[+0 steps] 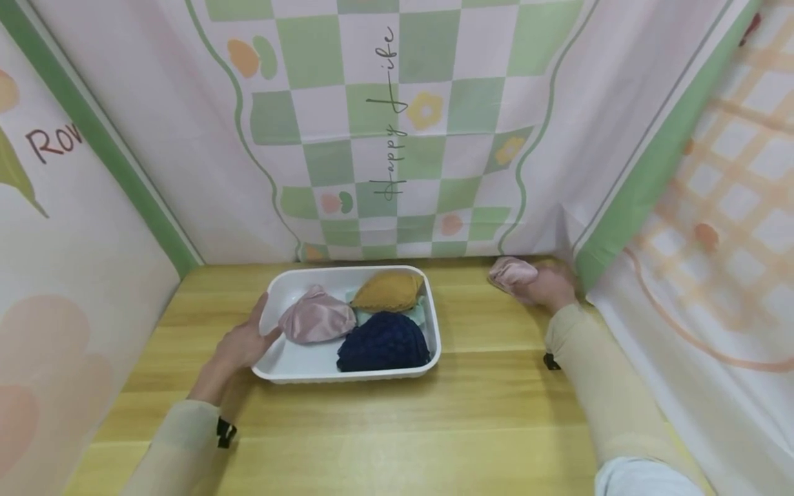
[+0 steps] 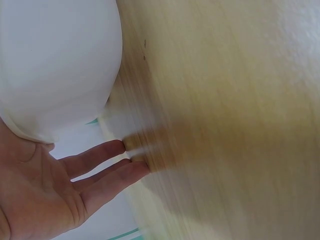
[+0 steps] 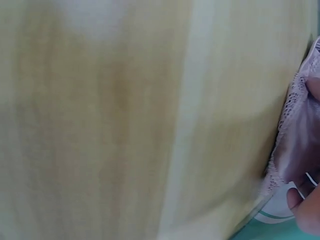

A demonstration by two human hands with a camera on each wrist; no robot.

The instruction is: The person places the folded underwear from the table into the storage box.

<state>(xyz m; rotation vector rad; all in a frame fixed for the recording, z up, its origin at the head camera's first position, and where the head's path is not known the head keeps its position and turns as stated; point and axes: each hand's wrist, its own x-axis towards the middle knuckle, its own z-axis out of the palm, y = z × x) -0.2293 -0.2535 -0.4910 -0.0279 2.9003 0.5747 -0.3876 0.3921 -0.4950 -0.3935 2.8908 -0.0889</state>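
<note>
A white tray [image 1: 291,377] stands on the wooden table and holds folded fabric pieces: a pink satin one [image 1: 318,318], a mustard one [image 1: 387,292], a navy one [image 1: 383,344] and a pale green one [image 1: 414,311], partly covered. At the tray's left end is my left hand [image 1: 242,342], its thumb over the rim. Its fingers [image 2: 117,181] extend straight beside the tray's outer wall, tips at the tabletop. Far right, near the back edge, my right hand [image 1: 547,286] pinches a pink lace-edged satin cloth [image 1: 512,273]. In the right wrist view, this cloth [image 3: 300,142] is partly cut off.
The wooden table [image 1: 484,413] runs up to a green-and-white checkered curtain [image 1: 372,138] at the back. Printed cloth panels hang along the left [image 1: 74,275] and right [image 1: 701,296] sides, the right one close to my right arm.
</note>
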